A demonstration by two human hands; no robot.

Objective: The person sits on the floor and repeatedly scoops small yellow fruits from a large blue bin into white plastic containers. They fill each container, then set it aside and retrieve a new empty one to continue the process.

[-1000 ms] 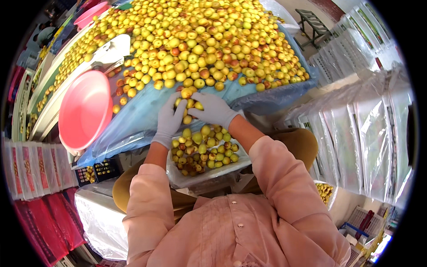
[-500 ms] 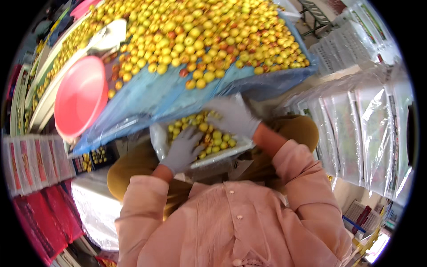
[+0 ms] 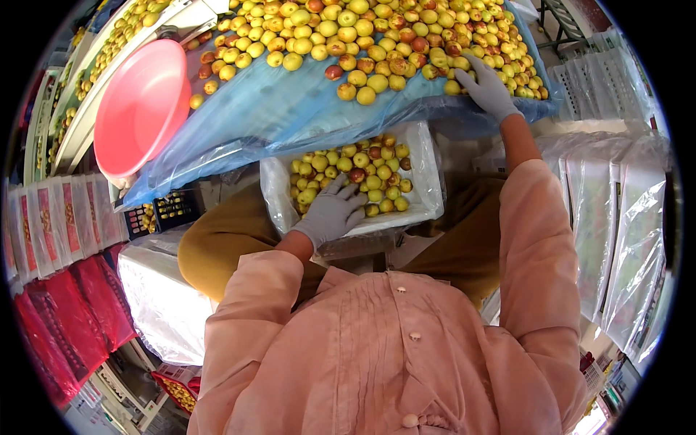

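At the centre of the view, just toward twelve o'clock, stands a rectangular white tray [image 3: 429,156] with a clear plastic liner, its floor covered in loose round fruits [image 3: 356,175] of yellow-green skin blotched with reddish brown. The person's left hand [image 3: 332,214], in a thin pale grey glove, lies palm down over the tray's seven o'clock side, fingers spread and unclenched, the fingertips resting on the fruits; what is under the palm is hidden.

The right hand [image 3: 489,90], gloved alike, reaches out between one and two o'clock. It is also palm down, with fingers loosely apart rather than clenched, touching the near edge of a broad heap of yellow, red-blotched fruits [image 3: 362,43] at twelve o'clock. Whether it has a grip on any fruit beneath the palm cannot be told. The heap lies on a translucent blue plastic sheet [image 3: 283,109], whose near edge hangs close by the tray's twelve o'clock side.

At ten o'clock, beside the sheet, a round pink plastic basin [image 3: 141,105] stands tilted. A black slatted plastic crate [image 3: 174,206] holding fruit sits at nine o'clock, shiny red plastic wrapping [image 3: 80,326] at eight, and tall stacks wrapped in clear plastic [image 3: 616,217] at three.
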